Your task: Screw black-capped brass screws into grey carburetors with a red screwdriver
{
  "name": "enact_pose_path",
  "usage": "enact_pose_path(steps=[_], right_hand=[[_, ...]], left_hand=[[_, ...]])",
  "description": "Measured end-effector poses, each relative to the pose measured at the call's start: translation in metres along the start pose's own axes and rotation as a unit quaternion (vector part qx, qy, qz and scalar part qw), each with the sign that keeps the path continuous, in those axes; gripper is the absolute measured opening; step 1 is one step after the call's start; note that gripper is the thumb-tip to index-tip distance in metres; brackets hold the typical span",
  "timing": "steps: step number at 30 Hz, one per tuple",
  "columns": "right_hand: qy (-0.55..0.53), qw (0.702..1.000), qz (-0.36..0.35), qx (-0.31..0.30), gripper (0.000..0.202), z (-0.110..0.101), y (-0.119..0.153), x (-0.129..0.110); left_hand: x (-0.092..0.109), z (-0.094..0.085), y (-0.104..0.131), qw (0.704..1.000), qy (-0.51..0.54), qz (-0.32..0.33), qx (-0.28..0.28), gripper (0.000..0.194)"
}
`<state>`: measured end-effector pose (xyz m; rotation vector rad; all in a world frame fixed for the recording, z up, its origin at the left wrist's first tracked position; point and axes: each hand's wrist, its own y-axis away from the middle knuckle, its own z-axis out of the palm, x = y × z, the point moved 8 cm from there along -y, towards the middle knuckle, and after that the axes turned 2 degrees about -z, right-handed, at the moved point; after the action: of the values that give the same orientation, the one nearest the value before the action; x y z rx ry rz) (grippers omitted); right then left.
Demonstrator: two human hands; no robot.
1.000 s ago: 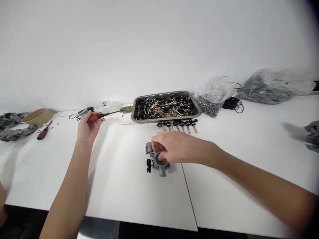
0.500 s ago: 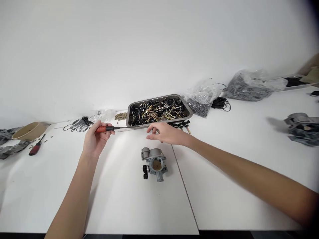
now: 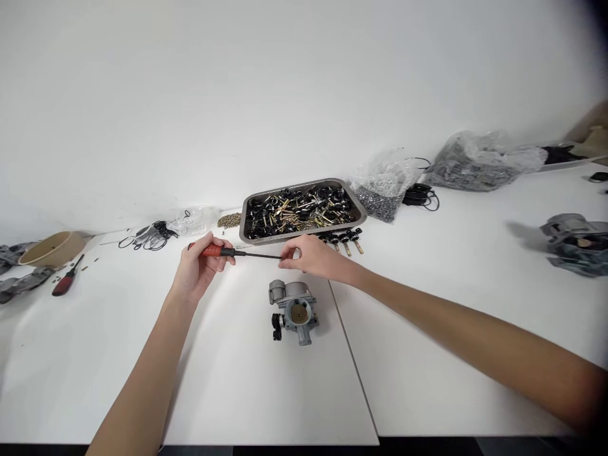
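My left hand [image 3: 199, 267] is closed round the red and black handle of a screwdriver [image 3: 259, 255], whose shaft points right, level above the table. At its tip, the thumb and forefinger of my right hand [image 3: 306, 256] pinch together; whatever is between them is too small to make out. Just below the hands a grey metal carburetor [image 3: 295, 311] rests on the white table, its round bore facing me and a black fitting on its left side.
Behind my hands stands a metal tray [image 3: 304, 183] heaped with black and brass parts. Brass bits [image 3: 230, 220] lie left of it, several black-capped parts [image 3: 349, 242] in front. Plastic bags [image 3: 384, 190] sit right. Another screwdriver [image 3: 66, 283] and a beige bowl [image 3: 54, 250] are far left.
My left hand has carried the screwdriver right and slightly down, so its tip now meets my right fingertips. My right thumb and forefinger have closed together. The carburetor has stayed put.
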<state>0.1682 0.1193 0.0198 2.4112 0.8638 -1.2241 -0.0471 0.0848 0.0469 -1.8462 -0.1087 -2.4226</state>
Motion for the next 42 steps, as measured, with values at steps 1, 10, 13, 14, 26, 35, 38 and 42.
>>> enact_pose_path(steps=[1, 10, 13, 14, 26, 35, 38, 42], right_hand=[[0.003, 1.000, -0.003, 0.004, 0.027, -0.001, 0.000, 0.000], [0.011, 0.999, -0.022, 0.030, 0.018, -0.008, 0.000, -0.004], [0.016, 0.999, -0.021, 0.030, 0.018, -0.007, 0.000, -0.004], [0.020, 0.999, -0.021, 0.031, 0.018, -0.007, 0.000, -0.004], [0.066, 0.998, 0.008, 0.018, 0.011, -0.004, 0.001, 0.002], [0.077, 0.996, 0.028, -0.017, 0.009, 0.002, 0.002, 0.001], [0.068, 0.997, 0.027, -0.032, 0.009, 0.004, 0.002, 0.003], [0.056, 0.998, 0.019, -0.030, 0.012, -0.001, 0.001, 0.002]], left_hand=[[0.000, 0.000, 0.000, 1.000, 0.000, 0.000, 0.000, 0.027], [-0.001, -0.003, -0.001, 1.000, 0.004, -0.002, 0.008, 0.027], [-0.002, -0.004, -0.001, 1.000, 0.004, -0.004, 0.010, 0.027], [-0.003, -0.004, -0.001, 1.000, 0.003, -0.005, 0.010, 0.027], [-0.008, 0.005, -0.002, 1.000, -0.019, 0.004, -0.020, 0.027], [-0.012, 0.010, 0.001, 0.999, -0.050, -0.001, -0.022, 0.027], [-0.008, 0.009, 0.001, 0.998, -0.061, 0.008, -0.016, 0.027], [0.003, -0.002, 0.000, 0.997, -0.058, 0.044, 0.013, 0.025]])
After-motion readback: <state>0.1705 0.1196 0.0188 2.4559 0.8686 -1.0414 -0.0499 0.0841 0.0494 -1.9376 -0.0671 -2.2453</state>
